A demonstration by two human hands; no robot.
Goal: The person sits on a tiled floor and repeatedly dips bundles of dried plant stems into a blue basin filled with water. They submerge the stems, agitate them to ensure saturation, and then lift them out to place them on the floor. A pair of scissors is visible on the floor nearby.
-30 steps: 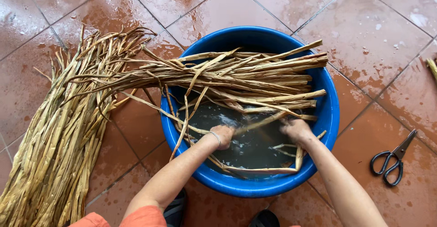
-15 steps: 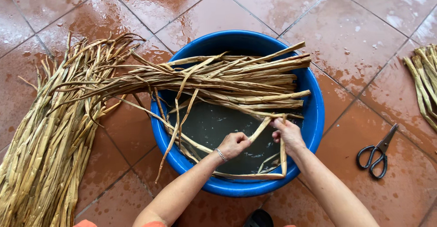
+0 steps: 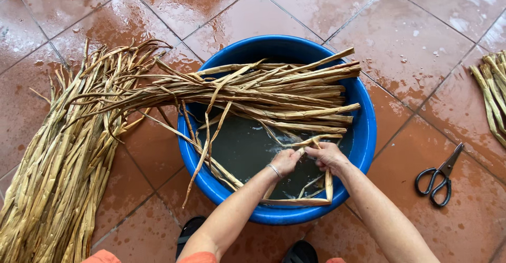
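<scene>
Left hand (image 3: pixel 285 161) closed around a wet straw-coloured strip (image 3: pixel 308 141), fingers curled over it just above the dark water (image 3: pixel 242 147). Right hand (image 3: pixel 328 155) pinched shut on the same strip, thumb and fingertips pressed together, touching the left hand at the knuckles. Both hands positioned inside the round blue basin (image 3: pixel 363 136), toward its near right rim. From the right hand, one strip end hung down to the near rim; further loose strips (image 3: pixel 295 202) lay curved along that rim below the wrists. Across the far half of the basin rested a thick bundle of soaked strips (image 3: pixel 284 91), cut ends over the right rim, thin tails trailing over the left rim onto the wet red tile floor (image 3: pixel 221 4). Bundle just beyond the hands, a few stray strips crossing the water between. Left of the basin, a large pile of dry strips (image 3: pixel 58 168). Right of the basin, black scissors (image 3: pixel 440 176); at the right edge, a smaller greenish bunch (image 3: pixel 493 91).
</scene>
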